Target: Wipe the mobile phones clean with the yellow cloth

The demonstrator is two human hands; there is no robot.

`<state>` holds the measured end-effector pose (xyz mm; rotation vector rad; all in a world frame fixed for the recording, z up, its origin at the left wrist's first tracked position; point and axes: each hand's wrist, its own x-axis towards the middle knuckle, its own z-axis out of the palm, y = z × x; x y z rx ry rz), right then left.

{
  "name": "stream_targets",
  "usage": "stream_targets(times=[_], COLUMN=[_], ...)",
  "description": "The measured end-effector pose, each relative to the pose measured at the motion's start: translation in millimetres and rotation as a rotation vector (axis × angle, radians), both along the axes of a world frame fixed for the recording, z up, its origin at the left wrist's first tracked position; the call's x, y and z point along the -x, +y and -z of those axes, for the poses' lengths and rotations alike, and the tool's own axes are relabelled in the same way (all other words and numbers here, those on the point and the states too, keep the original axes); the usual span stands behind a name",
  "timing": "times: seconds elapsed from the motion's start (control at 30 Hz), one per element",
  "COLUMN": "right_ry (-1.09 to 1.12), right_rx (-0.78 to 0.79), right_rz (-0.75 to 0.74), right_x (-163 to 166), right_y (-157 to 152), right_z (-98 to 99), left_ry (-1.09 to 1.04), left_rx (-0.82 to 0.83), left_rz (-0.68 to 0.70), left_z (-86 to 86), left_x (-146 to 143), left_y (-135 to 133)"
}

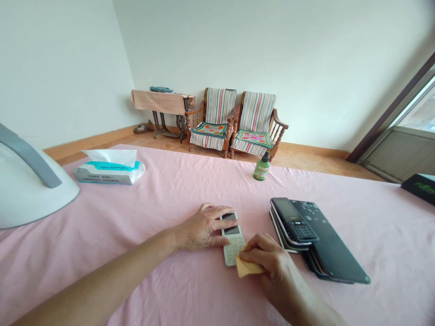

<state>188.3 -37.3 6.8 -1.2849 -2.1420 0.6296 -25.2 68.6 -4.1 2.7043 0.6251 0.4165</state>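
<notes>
A small white keypad phone (233,235) lies on the pink tablecloth (170,194). My left hand (201,227) rests on its left side with fingers spread flat, pinning it to the table. My right hand (268,262) pinches a folded yellowish cloth (246,268) and presses it against the phone's lower right corner, over the keypad.
A stack of dark phones and tablets (312,235) lies just right of my hands. A green bottle (261,167) stands at the far edge, a tissue pack (110,168) at far left, a white lamp base (30,181) at the left edge, a black box (419,186) at far right.
</notes>
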Motion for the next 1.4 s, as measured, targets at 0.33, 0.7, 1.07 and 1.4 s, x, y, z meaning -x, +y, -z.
stream_targets(times=[0.33, 0.7, 1.07, 1.4], right_ry=[-0.026, -0.026, -0.023, 0.019], right_rx=[-0.011, 0.008, -0.022, -0.052], right_rz=[0.010, -0.011, 0.001, -0.031], right_x=[0, -3, 5, 10], right_y=[1, 0, -1, -5], right_z=[0.5, -0.8, 2.9, 8.1], left_ry=[0.015, 0.032, 0.013, 0.030], left_rx=[-0.007, -0.024, -0.054, -0.053], left_rz=[-0.004, -0.010, -0.001, 0.001], left_z=[0.8, 1.3, 3.4, 1.5], left_x=[0, 0, 1, 1], left_y=[0, 0, 0, -1])
